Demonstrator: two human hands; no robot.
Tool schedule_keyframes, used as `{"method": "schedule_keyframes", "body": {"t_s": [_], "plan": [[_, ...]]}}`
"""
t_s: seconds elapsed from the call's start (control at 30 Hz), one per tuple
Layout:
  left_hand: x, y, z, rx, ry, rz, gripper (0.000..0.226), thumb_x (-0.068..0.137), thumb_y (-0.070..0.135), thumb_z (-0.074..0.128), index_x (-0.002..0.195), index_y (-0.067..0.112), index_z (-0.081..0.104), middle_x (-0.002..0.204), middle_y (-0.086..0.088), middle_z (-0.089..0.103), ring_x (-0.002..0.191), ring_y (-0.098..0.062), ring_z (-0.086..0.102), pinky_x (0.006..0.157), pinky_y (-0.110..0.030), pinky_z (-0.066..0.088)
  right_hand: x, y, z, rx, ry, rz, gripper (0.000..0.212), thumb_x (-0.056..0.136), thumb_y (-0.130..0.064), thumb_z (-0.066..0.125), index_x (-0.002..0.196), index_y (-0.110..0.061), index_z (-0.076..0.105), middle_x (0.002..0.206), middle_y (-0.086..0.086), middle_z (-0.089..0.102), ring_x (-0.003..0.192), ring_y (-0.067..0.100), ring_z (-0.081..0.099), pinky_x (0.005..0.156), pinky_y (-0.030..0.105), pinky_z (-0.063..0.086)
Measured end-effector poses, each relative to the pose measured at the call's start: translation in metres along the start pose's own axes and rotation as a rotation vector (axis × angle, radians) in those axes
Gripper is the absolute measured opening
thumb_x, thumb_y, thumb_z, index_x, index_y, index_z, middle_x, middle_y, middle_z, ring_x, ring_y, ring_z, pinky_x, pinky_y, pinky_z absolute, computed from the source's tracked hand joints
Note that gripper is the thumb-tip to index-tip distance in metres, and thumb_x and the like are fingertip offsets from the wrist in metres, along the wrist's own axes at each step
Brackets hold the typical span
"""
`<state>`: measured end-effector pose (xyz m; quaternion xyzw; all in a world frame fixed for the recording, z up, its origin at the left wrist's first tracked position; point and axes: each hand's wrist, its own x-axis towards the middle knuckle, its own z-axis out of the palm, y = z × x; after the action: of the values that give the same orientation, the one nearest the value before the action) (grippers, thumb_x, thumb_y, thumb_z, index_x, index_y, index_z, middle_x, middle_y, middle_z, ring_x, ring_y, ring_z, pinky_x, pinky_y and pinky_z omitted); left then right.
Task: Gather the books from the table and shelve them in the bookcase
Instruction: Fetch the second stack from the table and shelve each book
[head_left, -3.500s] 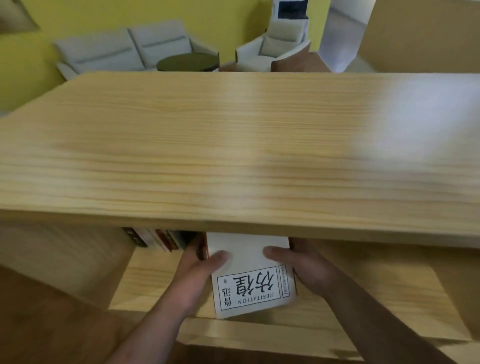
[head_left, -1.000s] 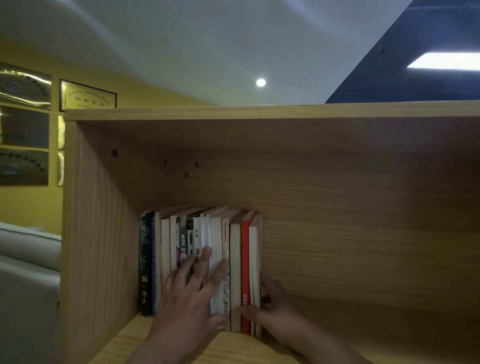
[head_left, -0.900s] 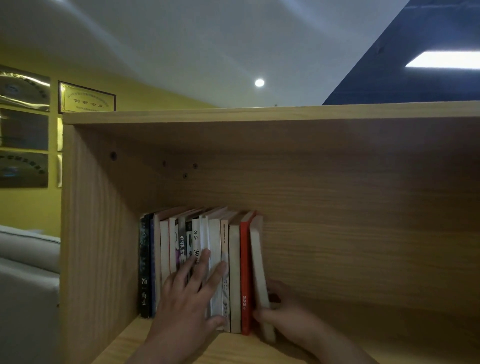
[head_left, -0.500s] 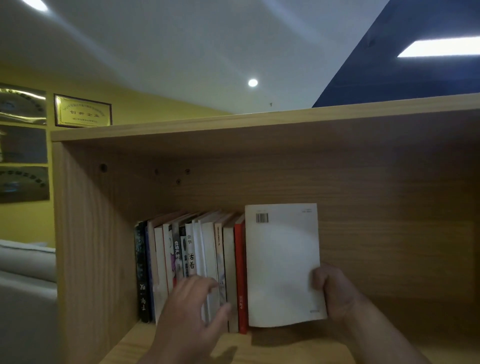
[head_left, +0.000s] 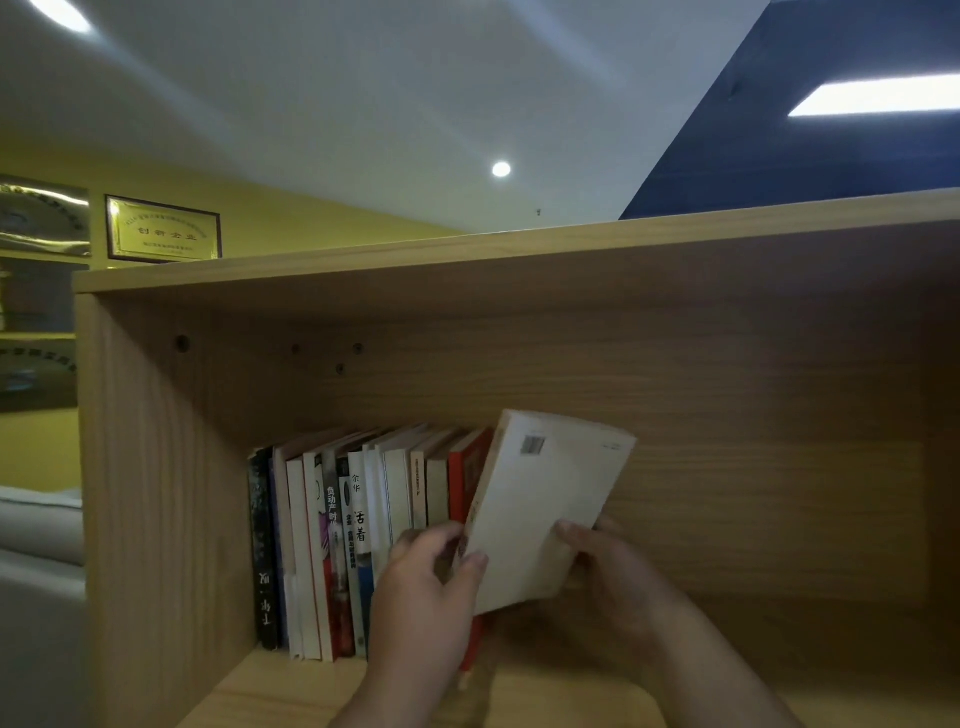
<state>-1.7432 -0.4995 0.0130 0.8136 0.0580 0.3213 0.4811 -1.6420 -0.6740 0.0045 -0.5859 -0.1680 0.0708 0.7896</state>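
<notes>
A white paperback (head_left: 545, 504) with a barcode on its back cover is lifted off the shelf floor and tilted to the right, just right of a row of upright books (head_left: 358, 530) in the wooden bookcase (head_left: 171, 467). My right hand (head_left: 613, 577) grips its lower right corner. My left hand (head_left: 426, 597) pinches its lower left edge by the spine, in front of a red book (head_left: 460, 483) at the row's right end.
The shelf compartment to the right of the books is open wood back and floor (head_left: 779, 519). The bookcase's left wall stands close to the row. Framed plaques (head_left: 163, 228) hang on the yellow wall behind; a grey sofa (head_left: 36, 525) shows at far left.
The white book was pulled out from the row's right end and turned cover-on; now it is tilted right and held lower, and my left hand has left the spines to take its edge.
</notes>
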Motion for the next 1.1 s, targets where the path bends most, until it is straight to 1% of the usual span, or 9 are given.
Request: {"method": "schedule_keyframes", "body": {"t_s": [0.1, 0.27, 0.37, 0.43, 0.63, 0.77, 0.87, 1.0, 1.1], "plan": [[0.003, 0.015, 0.0, -0.07, -0.009, -0.039, 0.034, 0.095, 0.036, 0.061, 0.128, 0.03, 0.064, 0.117, 0.012, 0.067, 0.109, -0.013, 0.063, 0.096, -0.038, 0.057, -0.007, -0.022, -0.013, -0.14, 0.064, -0.14, 0.033, 0.084, -0.028, 0.077, 0.115, -0.018, 0.074, 0.109, 0.002, 0.079, 0.107, 0.026, 0.07, 0.087, 0.043, 0.058], [0.003, 0.043, 0.001, -0.345, -0.205, -0.329, 0.036, 0.105, 0.032, 0.046, 0.139, 0.025, 0.052, 0.082, -0.007, 0.075, 0.066, -0.02, 0.071, 0.055, -0.032, 0.057, -0.006, -0.025, -0.026, -0.242, 0.155, -0.205, 0.015, 0.088, -0.017, 0.076, 0.103, -0.015, 0.078, 0.1, -0.001, 0.079, 0.093, 0.017, 0.072, 0.059, 0.018, 0.056], [0.006, 0.05, -0.003, -0.658, -0.261, -0.493, 0.057, 0.101, 0.052, 0.043, 0.146, 0.019, 0.042, 0.1, -0.019, 0.074, 0.08, -0.029, 0.078, 0.056, -0.033, 0.06, -0.003, -0.022, -0.028, -0.184, 0.163, -0.19, 0.01, 0.092, -0.015, 0.071, 0.095, -0.016, 0.081, 0.091, -0.001, 0.078, 0.084, 0.017, 0.07, 0.063, 0.024, 0.051], [0.006, 0.055, -0.004, -0.739, -0.214, -0.52, 0.058, 0.096, 0.055, 0.051, 0.141, 0.019, 0.046, 0.1, -0.023, 0.073, 0.084, -0.032, 0.076, 0.056, -0.034, 0.059, 0.001, -0.022, -0.032, -0.034, 0.163, -0.141, 0.028, 0.1, -0.012, 0.054, 0.088, -0.014, 0.08, 0.078, 0.005, 0.069, 0.071, 0.021, 0.063, 0.063, 0.032, 0.048], [-0.002, 0.069, 0.011, -0.926, -0.109, -0.562, 0.02, 0.094, 0.013, 0.066, 0.112, 0.006, 0.066, 0.102, -0.023, 0.074, 0.085, -0.03, 0.075, 0.042, -0.025, 0.056, 0.01, -0.026, -0.046, 0.312, 0.09, -0.038, 0.061, 0.101, -0.055, 0.04, 0.117, -0.003, 0.066, 0.089, 0.017, 0.065, 0.085, 0.034, 0.068, 0.082, 0.041, 0.052], [0.003, 0.077, 0.016, -0.574, -0.058, -0.373, 0.024, 0.086, -0.005, 0.066, 0.102, 0.013, 0.067, 0.102, -0.013, 0.069, 0.09, -0.031, 0.071, 0.058, -0.035, 0.062, 0.003, -0.031, -0.065, 0.128, -0.122, -0.006, 0.054, 0.073, -0.039, 0.083, 0.122, -0.02, 0.069, 0.106, 0.014, 0.077, 0.087, 0.032, 0.075, 0.073, 0.038, 0.06], [0.008, 0.073, 0.01, -0.349, -0.029, -0.205, 0.03, 0.086, -0.004, 0.067, 0.103, 0.02, 0.071, 0.098, -0.003, 0.07, 0.085, -0.024, 0.071, 0.069, -0.04, 0.064, 0.008, -0.02, -0.063, -0.018, -0.062, 0.01, 0.05, 0.079, -0.01, 0.078, 0.127, -0.02, 0.068, 0.116, 0.013, 0.077, 0.1, 0.032, 0.072, 0.079, 0.036, 0.06], [0.007, 0.053, 0.009, 0.126, 0.039, 0.081, 0.035, 0.092, 0.012, 0.065, 0.12, 0.033, 0.069, 0.107, 0.017, 0.066, 0.056, -0.002, 0.063, 0.05, -0.023, 0.055, 0.012, -0.009, -0.036, -0.2, 0.042, -0.07, 0.033, 0.092, -0.005, 0.069, 0.124, -0.015, 0.07, 0.123, 0.011, 0.073, 0.109, 0.019, 0.066, 0.093, 0.028, 0.05], [0.003, 0.035, 0.016, 0.275, 0.038, 0.225, 0.039, 0.097, 0.014, 0.06, 0.129, 0.034, 0.065, 0.126, 0.015, 0.067, 0.096, 0.0, 0.068, 0.081, -0.01, 0.05, 0.011, 0.01, -0.008, -0.316, -0.102, -0.045, 0.054, 0.078, -0.005, 0.083, 0.124, -0.026, 0.064, 0.129, 0.004, 0.068, 0.106, 0.012, 0.066, 0.085, 0.021, 0.055]]}}
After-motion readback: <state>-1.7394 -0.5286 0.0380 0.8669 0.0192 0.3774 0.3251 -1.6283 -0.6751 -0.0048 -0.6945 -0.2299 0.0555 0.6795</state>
